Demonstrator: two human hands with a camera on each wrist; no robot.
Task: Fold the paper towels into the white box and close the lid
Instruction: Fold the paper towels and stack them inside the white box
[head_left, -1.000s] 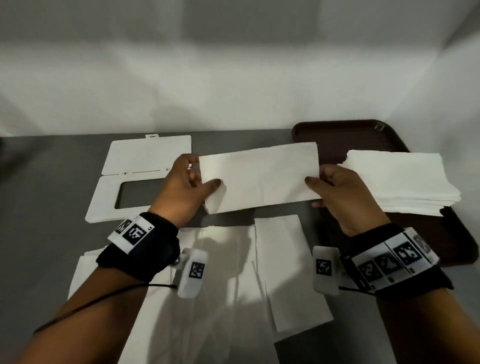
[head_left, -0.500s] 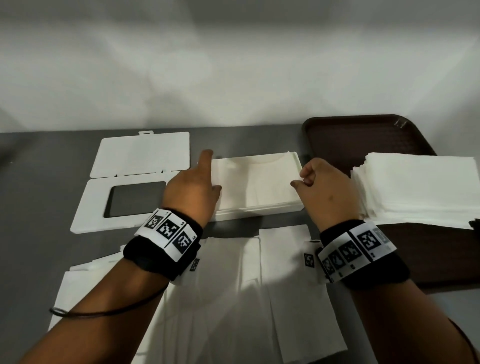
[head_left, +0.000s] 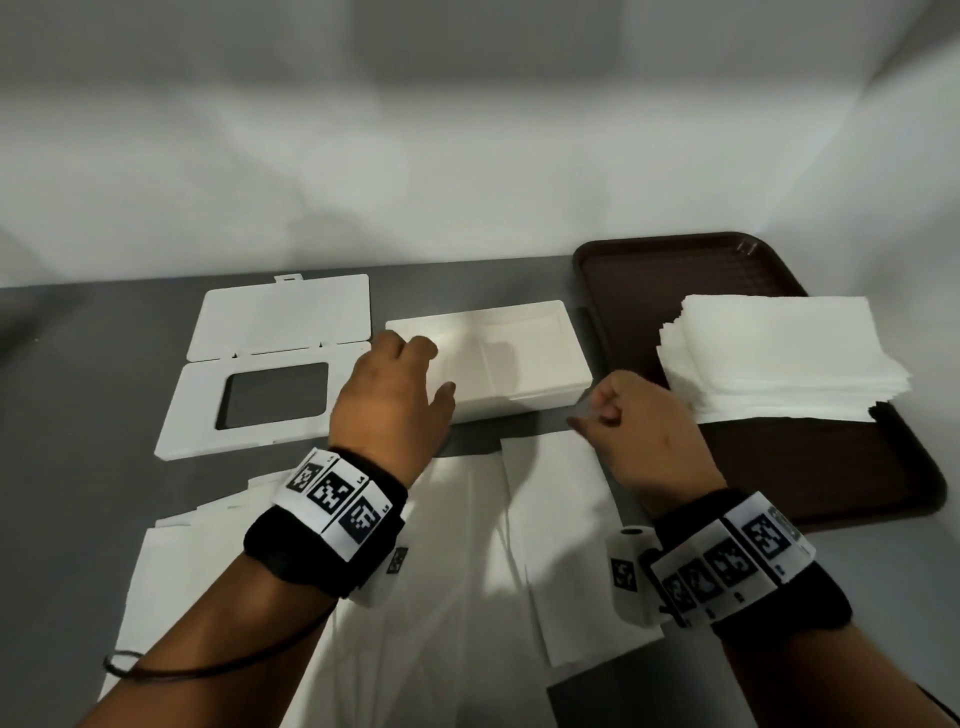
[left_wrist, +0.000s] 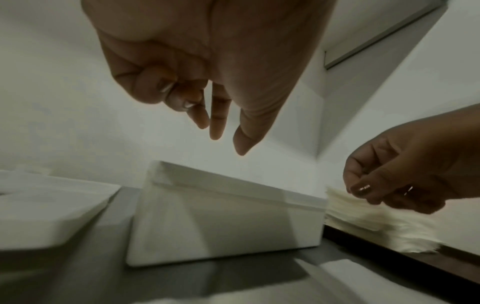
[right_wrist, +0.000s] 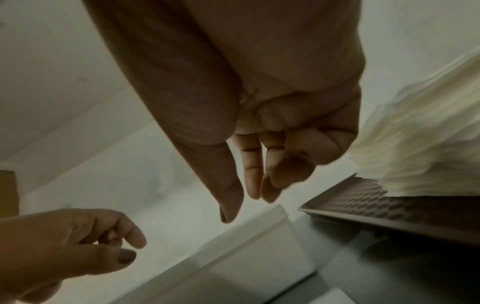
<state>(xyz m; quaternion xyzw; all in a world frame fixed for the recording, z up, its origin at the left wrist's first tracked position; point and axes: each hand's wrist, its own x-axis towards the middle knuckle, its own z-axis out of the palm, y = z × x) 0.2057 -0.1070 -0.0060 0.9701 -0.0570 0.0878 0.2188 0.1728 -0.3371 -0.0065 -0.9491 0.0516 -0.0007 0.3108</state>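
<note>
The scene is viewed from above and behind by the head camera. The white box (left_wrist: 223, 222) is seen from low and close by both wrist cameras, each also catching the opposite hand.

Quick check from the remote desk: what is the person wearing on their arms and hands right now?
Both forearms are bare, no sleeves or gloves. Each wrist has a black band wrapped with a white strip of square black-and-white marker codes, left and right. A small white tagged camera unit hangs under each wrist. A thin black cable loops along the left forearm.

Staged recording booth: plain white walls (head_left: 467, 156), bare grey table (head_left: 78, 389).
</note>
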